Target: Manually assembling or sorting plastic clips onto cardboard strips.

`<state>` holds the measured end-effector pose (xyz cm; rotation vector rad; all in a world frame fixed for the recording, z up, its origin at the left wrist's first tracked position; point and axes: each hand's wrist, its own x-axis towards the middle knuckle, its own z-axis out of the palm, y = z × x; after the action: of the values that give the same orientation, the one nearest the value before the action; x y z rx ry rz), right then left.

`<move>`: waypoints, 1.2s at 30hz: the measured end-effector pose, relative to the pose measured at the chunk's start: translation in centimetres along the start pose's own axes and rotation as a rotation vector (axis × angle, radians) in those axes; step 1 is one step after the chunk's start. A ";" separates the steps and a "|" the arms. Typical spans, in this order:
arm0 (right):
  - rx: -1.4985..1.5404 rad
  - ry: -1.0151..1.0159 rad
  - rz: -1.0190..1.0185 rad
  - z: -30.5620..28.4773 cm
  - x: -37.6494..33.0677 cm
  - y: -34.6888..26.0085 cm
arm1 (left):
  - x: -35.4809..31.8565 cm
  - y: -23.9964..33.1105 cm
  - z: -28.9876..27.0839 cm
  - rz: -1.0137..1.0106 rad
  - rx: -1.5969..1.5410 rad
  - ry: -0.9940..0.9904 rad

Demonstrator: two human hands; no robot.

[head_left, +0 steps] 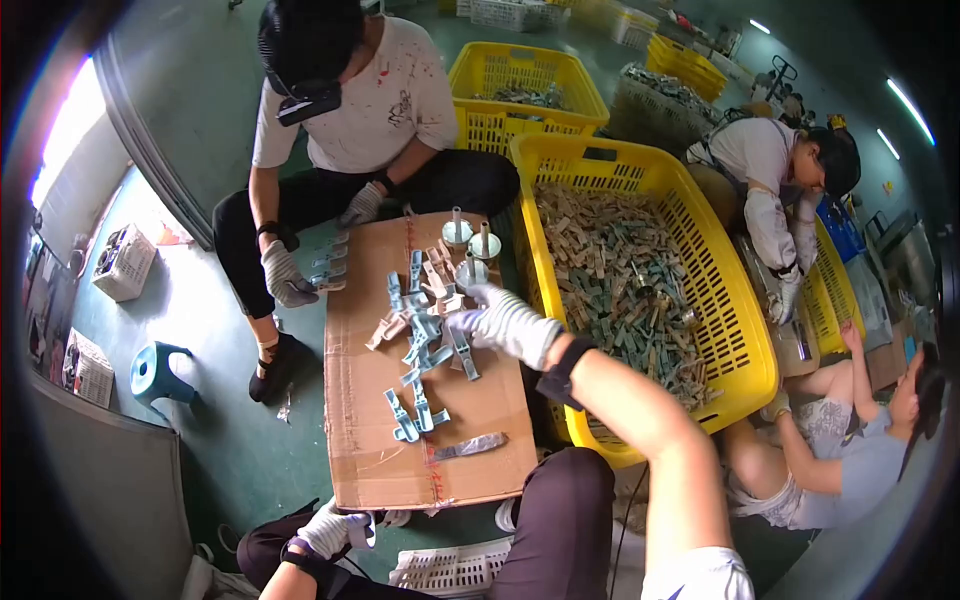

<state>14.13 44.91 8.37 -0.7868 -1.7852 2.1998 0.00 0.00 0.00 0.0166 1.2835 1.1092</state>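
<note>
My right hand point(512, 325), in a striped knit glove, reaches over the cardboard sheet point(350, 420) with its thumb and fingers apart. Its fingertips are among loose plastic clips point(425, 330), pale blue and beige, lying in a scattered group. Beyond the fingertips, several upright rods on round white bases point(457, 232) stand at the sheet's far right corner. A flat silvery strip point(470, 446) lies nearer to me. My left hand point(330, 530), gloved too, is low by the sheet's near edge, with curled fingers around a small pale piece that I cannot make out.
A large yellow crate point(735, 330) full of clips stands right of the cardboard, another yellow crate point(590, 110) behind it. Across from me sits a person point(370, 110) with gloved hands near a row of clips. Two people work at right. A blue stool point(155, 370) stands left.
</note>
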 end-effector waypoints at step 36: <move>-1.104 0.777 0.106 -22.4 -10.3 3.5 | 1.2 -0.4 -0.3 -0.026 0.085 0.111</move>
<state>34.95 58.14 5.01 -1.6223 -2.3389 0.5276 -0.14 0.38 -1.25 0.0023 1.4261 1.0443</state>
